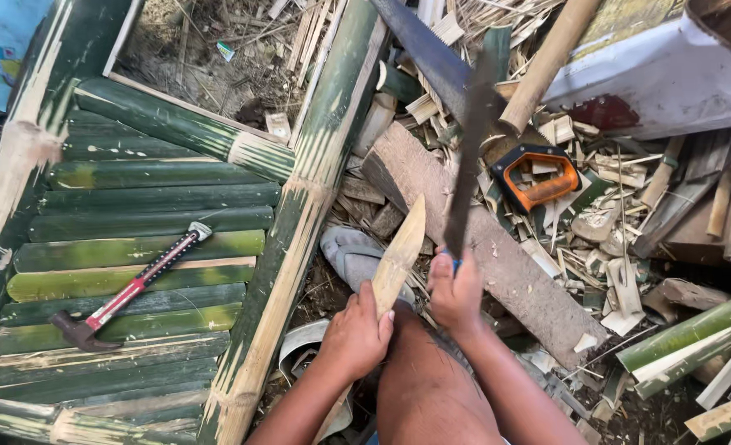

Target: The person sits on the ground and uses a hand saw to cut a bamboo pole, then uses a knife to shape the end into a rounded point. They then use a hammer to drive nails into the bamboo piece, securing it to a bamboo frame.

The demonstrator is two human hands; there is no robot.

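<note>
From the head cam: left hand [355, 334] is wrapped tight around a pale bamboo stake [398, 259], tip pointing up and away, resting near the knee, while the right hand [456, 292] is closed on the handle of a long machete [468, 140] raised above it. Honestly the sketchy bit is how close that left thumb sits to where the blade would land; a glancing stroke off the smooth bamboo could slide straight down into the fingers or the bare leg. The wooden plank [481, 247] just beyond is littered with chips, so footing for the stake looks iffy too.
</note>
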